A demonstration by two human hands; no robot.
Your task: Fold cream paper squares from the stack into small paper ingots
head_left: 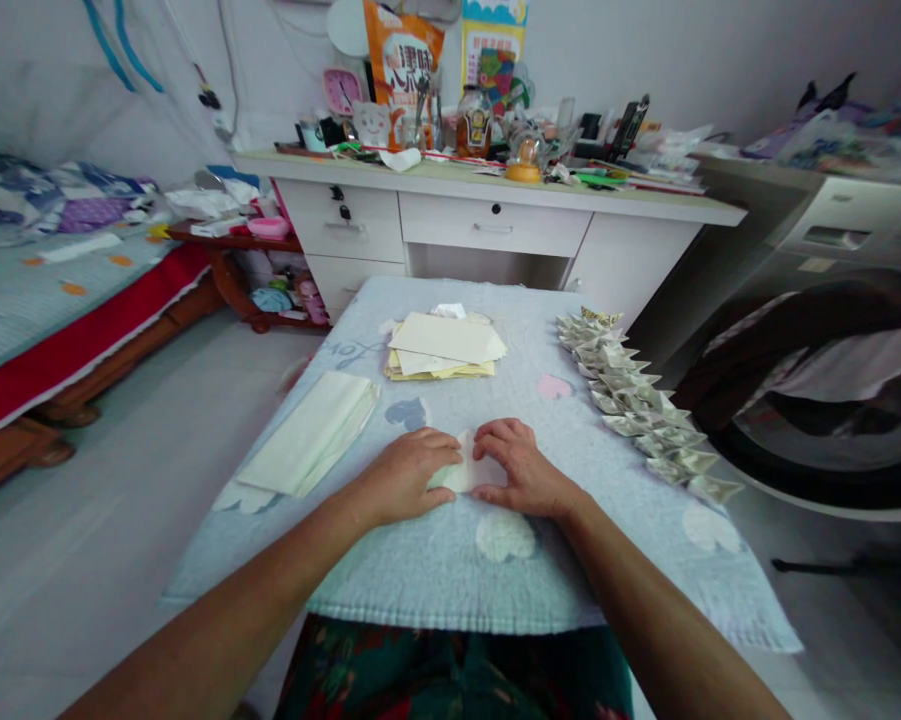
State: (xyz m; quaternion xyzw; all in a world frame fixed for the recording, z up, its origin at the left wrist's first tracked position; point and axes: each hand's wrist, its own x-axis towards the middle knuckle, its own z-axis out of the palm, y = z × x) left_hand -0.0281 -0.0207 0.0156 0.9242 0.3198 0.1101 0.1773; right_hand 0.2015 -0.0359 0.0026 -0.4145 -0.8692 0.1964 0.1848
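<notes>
Between my two hands a small piece of pale paper (465, 462) lies on the cloth-covered table. My left hand (414, 472) covers its left side, fingers curved on top and thumb at the near edge. From the right, my right hand (521, 468) grips the paper the same way, fingers bent and thumb close to the near edge. Much of the paper is hidden under the fingers. Beyond the hands sits a stack of cream paper sheets (446, 340). To the left lies a larger folded pale sheet (311, 432). Rows of folded paper pieces (637, 400) line the right side.
A light blue cloth (450, 580) with heart shapes covers the table. Behind it stands a white desk (487, 215) crowded with jars, bags and a pink clock (342, 91). A bed (82, 290) is at left, a front-loading washing machine (817, 330) at right.
</notes>
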